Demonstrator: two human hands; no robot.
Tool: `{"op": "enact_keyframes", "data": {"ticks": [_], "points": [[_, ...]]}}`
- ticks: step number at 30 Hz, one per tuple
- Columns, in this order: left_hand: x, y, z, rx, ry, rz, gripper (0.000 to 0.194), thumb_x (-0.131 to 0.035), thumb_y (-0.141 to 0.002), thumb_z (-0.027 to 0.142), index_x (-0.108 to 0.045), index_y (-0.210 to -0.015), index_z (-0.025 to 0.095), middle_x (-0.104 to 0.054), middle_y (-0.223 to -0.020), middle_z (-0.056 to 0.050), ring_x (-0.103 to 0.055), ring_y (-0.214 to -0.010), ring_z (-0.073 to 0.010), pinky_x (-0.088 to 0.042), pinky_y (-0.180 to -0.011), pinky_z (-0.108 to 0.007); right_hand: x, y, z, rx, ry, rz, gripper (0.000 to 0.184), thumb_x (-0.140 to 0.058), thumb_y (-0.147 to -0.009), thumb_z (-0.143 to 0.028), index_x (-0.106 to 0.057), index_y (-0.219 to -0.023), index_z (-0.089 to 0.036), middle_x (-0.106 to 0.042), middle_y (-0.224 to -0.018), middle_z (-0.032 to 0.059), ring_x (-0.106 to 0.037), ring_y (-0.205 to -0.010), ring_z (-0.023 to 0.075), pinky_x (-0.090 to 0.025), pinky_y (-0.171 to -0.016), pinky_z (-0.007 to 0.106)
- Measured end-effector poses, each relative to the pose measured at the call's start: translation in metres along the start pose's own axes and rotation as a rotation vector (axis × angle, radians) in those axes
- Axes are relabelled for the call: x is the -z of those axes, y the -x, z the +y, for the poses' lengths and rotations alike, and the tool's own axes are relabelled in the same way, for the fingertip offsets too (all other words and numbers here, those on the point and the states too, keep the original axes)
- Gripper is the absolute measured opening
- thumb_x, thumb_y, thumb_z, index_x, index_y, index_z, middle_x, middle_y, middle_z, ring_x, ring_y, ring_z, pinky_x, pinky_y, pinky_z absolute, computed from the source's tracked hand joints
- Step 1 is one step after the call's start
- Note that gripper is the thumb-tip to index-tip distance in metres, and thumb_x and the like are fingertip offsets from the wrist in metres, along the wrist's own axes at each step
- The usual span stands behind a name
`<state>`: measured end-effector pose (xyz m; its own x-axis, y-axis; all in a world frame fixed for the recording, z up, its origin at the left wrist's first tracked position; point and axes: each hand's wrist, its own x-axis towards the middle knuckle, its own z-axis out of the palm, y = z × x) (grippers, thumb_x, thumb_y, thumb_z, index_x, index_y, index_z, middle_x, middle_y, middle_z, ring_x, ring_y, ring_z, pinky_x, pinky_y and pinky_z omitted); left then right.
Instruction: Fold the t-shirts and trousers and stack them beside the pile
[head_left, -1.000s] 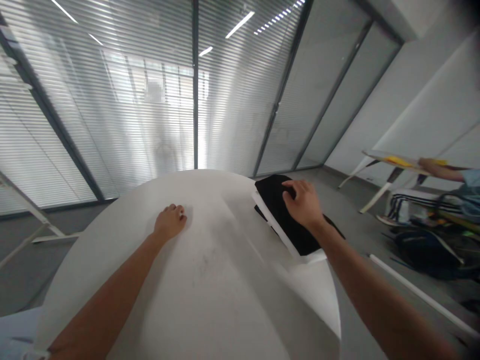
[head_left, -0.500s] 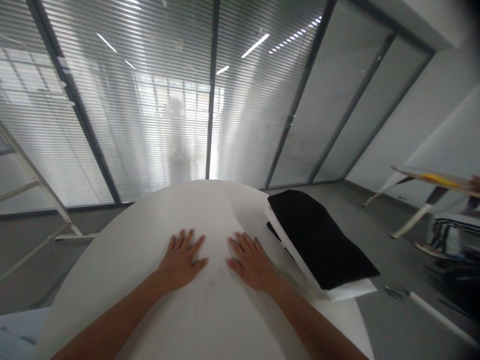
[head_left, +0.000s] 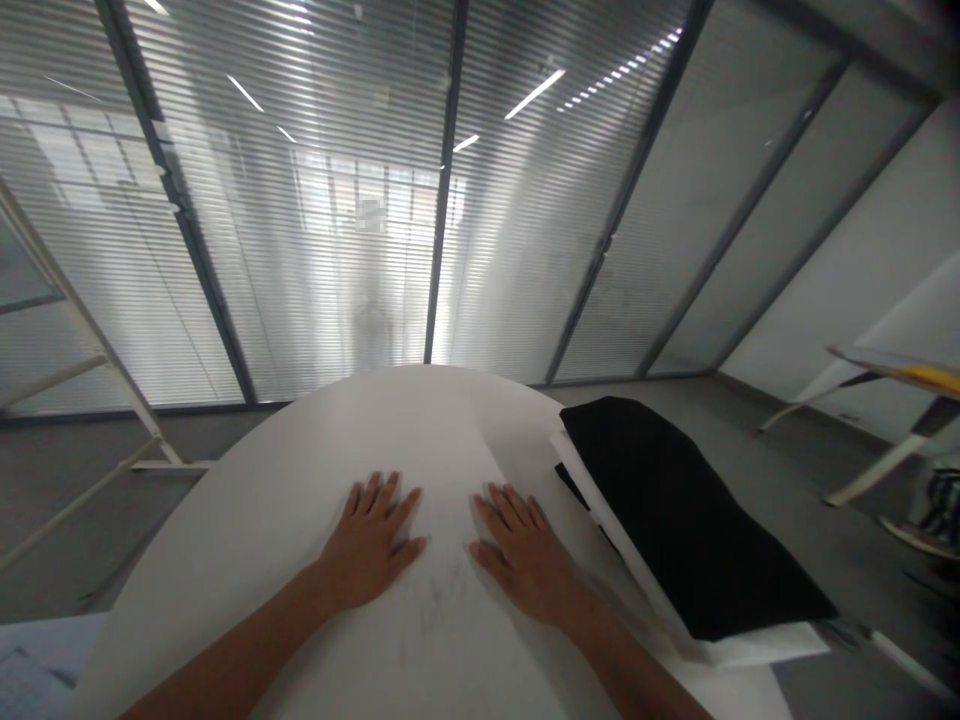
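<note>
My left hand (head_left: 369,548) lies flat on a round white table (head_left: 405,420), its fingers spread and nothing in it. A short way to its right, my right hand (head_left: 525,558) also rests palm down with fingers apart, holding nothing. Nearest to the right hand is a stack of folded sheets: a black sheet (head_left: 682,520) lies on top of white material (head_left: 772,645). A corner of another black piece (head_left: 574,487) pokes out under the stack's left side. The stack reaches over the table's right edge.
A glass partition with blinds (head_left: 360,280) stands behind the table. To the left is a white metal frame (head_left: 112,370); white papers (head_left: 45,660) show at lower left. At far right stands another table (head_left: 892,370) with something yellow on it.
The whole view has shifted, so the table, hands and stack appear slightly further right and lower. Both hands keep their flat, spread pose on the table.
</note>
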<state>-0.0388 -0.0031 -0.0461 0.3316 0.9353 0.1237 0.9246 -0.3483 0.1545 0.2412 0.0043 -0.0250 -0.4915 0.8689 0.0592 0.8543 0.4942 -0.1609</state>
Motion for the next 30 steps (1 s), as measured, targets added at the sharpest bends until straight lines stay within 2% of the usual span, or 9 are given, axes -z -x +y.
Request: {"op": "enact_keyframes", "data": {"ticks": [13,30], "points": [[-0.0041,0.0000,-0.0013,-0.010,-0.028,0.047,0.068,-0.032,-0.091,0.067,-0.028,-0.151,0.037,-0.025,-0.159,-0.011,-0.017,-0.145,-0.0394,-0.020,-0.112,-0.062,-0.0003,-0.0011,0.0003,0.012,0.007,0.009,0.066,-0.025,-0.097,-0.061,-0.029,-0.152,-0.026,-0.021,-0.159,0.0098,-0.015,-0.147,0.0319,-0.014,-0.116,0.059],[-0.0071,-0.0006,-0.0035,-0.021,-0.003,0.061,0.068,-0.035,-0.090,0.067,-0.029,-0.151,0.037,-0.022,-0.160,-0.010,-0.014,-0.146,-0.0376,-0.018,-0.113,-0.061,-0.0011,-0.0017,0.0034,0.009,0.001,-0.008,0.066,-0.025,-0.097,-0.062,-0.031,-0.152,-0.026,-0.021,-0.159,0.0094,-0.015,-0.147,0.0320,-0.014,-0.116,0.059]]}}
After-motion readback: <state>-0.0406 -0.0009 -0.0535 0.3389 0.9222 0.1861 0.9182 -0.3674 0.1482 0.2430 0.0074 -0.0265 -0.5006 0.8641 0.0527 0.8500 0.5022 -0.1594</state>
